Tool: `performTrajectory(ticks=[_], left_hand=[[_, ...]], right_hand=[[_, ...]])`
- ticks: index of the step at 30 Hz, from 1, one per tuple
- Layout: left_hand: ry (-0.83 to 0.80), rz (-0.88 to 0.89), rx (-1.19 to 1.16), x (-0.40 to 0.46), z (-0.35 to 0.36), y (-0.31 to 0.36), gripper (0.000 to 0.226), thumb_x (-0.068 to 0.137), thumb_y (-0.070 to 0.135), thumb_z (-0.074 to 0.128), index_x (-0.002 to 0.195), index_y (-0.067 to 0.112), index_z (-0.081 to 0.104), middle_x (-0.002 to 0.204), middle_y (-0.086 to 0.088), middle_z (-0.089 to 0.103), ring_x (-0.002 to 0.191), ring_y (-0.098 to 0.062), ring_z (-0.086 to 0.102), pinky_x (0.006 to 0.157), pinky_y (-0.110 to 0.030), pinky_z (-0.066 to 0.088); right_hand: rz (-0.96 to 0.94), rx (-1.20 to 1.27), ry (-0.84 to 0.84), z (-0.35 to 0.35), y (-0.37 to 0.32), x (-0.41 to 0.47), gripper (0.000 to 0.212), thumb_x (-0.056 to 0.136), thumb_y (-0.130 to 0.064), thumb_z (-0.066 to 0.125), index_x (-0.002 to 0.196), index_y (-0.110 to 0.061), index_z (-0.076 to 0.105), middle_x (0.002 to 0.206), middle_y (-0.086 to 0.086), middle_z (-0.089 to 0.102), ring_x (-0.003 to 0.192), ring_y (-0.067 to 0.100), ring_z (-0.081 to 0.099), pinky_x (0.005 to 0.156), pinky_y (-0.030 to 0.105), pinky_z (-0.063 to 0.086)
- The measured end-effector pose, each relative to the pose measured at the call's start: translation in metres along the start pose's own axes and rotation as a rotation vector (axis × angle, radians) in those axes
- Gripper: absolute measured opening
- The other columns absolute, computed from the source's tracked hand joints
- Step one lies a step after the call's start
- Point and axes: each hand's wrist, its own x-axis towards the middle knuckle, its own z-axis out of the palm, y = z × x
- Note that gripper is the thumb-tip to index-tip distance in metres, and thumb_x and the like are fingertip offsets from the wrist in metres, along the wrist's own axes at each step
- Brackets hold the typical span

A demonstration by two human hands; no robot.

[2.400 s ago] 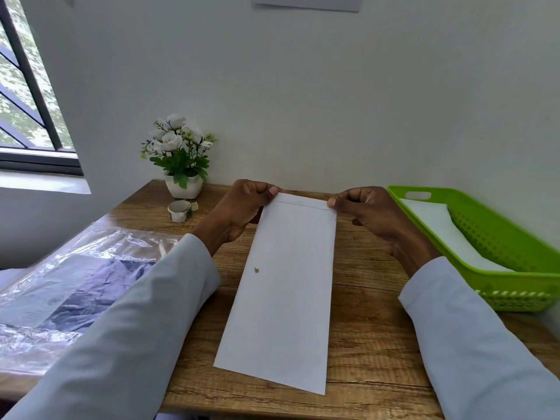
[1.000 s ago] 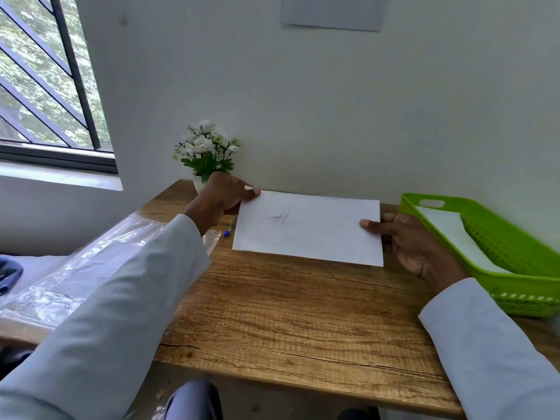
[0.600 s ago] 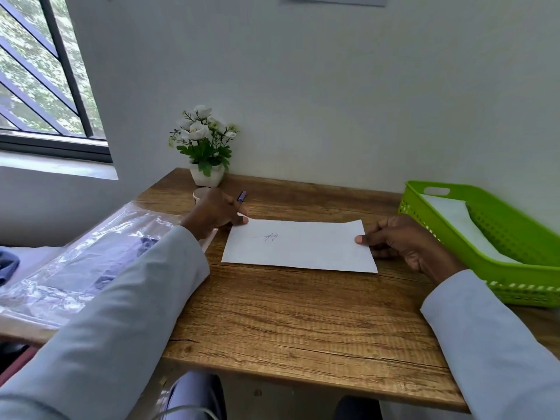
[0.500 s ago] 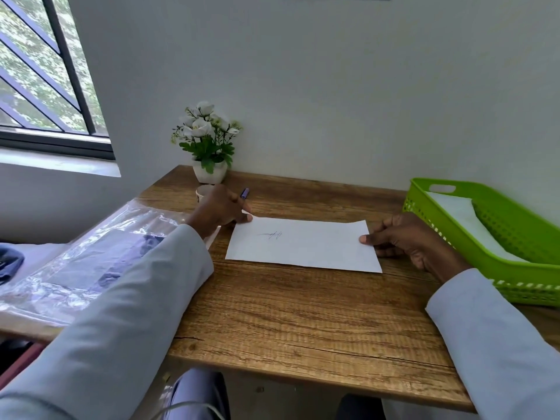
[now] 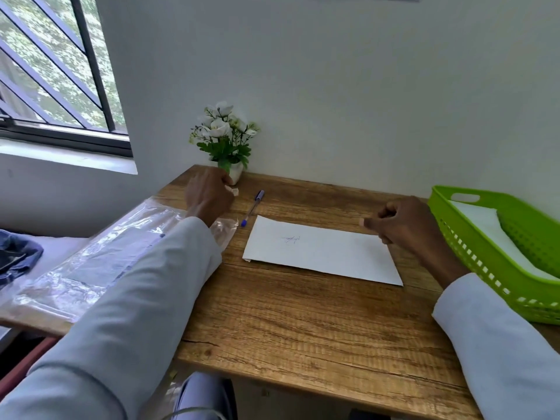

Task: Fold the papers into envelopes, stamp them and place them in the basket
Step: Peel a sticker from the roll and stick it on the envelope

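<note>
In the middle of the frame, flat on the wooden desk (image 5: 303, 322), lies the folded envelope (image 5: 321, 253), a small pen scribble showing on its upper face. So the folding looks done for this one, and it carries a mark, though whether that counts as its stamp is hard to say.

Over at the upper left of the desk, the left hand (image 5: 209, 195) is curled down over a small white object (image 5: 234, 190) just in front of the flower pot (image 5: 235, 174). Fingers are closed around it, but what it is I cannot tell from here; my guess is the stamp. A blue pen (image 5: 253, 207) lies loose between that hand and the envelope's left corner.

To the right of centre, the right hand (image 5: 403, 225) hovers loosely curled at the envelope's far right corner, gripping nothing, perhaps just touching the paper.

At the right edge, the green basket (image 5: 472, 253) already has white paper (image 5: 497, 237) inside, so at least one earlier piece appears finished. At the left, a clear plastic bag (image 5: 100, 262) seems to hold more sheets.

Still to go, I'd judge: stamp this envelope, drop it in the basket, then more folding.
</note>
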Motion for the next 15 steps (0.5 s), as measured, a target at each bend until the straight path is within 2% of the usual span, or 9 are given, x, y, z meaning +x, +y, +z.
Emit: performTrajectory(ticks=[2,5,7,10,12,15], left_hand=[[-0.055,0.024,0.114,0.004,0.001,-0.01,0.025,0.081,0.013,0.073,0.106,0.016,0.073,0.113,-0.011,0.067,0.105,-0.032,0.058,0.083,-0.039,0.051],[-0.117,0.07,0.189,0.0,0.004,-0.018,0.03,0.085,0.01,0.069,0.115,0.013,0.07,0.118,-0.012,0.067,0.111,-0.032,0.057,0.097,-0.039,0.043],[-0.092,0.084,0.173,-0.002,0.004,-0.02,0.028,0.085,0.008,0.066,0.112,0.011,0.071,0.115,-0.013,0.068,0.107,-0.031,0.06,0.092,-0.037,0.043],[-0.097,0.074,0.059,0.002,0.004,-0.021,0.02,0.086,0.016,0.069,0.105,0.016,0.074,0.107,-0.008,0.071,0.095,-0.028,0.064,0.072,-0.032,0.045],[-0.134,0.076,-0.062,0.007,0.003,-0.015,0.021,0.084,0.023,0.073,0.104,0.017,0.075,0.103,-0.006,0.073,0.09,-0.025,0.066,0.072,-0.034,0.05],[-0.288,0.125,-0.4,0.002,0.001,0.009,0.023,0.079,0.011,0.077,0.101,0.009,0.074,0.096,-0.007,0.073,0.083,-0.015,0.067,0.077,-0.036,0.056]], right_hand=[[-0.029,0.033,0.003,0.008,-0.006,0.002,0.026,0.079,-0.03,0.082,0.074,-0.009,0.067,0.063,0.008,0.07,0.062,0.025,0.071,0.07,0.04,0.058],[-0.058,0.036,0.008,0.018,-0.008,0.004,0.022,0.081,-0.029,0.08,0.075,-0.012,0.068,0.066,0.004,0.07,0.06,0.019,0.07,0.069,0.038,0.059],[-0.091,0.037,0.028,0.023,-0.007,0.003,0.019,0.082,-0.028,0.079,0.075,-0.013,0.069,0.066,0.003,0.07,0.059,0.017,0.069,0.069,0.038,0.06],[-0.129,0.082,0.038,0.027,-0.005,0.0,0.016,0.082,-0.025,0.079,0.075,-0.014,0.07,0.067,0.003,0.07,0.059,0.018,0.069,0.069,0.041,0.061],[-0.136,0.14,0.014,0.029,-0.006,-0.002,0.014,0.083,-0.025,0.079,0.076,-0.015,0.07,0.069,0.002,0.07,0.061,0.019,0.069,0.068,0.042,0.062],[-0.167,0.283,-0.024,0.03,-0.013,-0.007,0.012,0.083,-0.023,0.078,0.077,-0.017,0.07,0.07,0.002,0.07,0.063,0.017,0.068,0.065,0.035,0.061]])
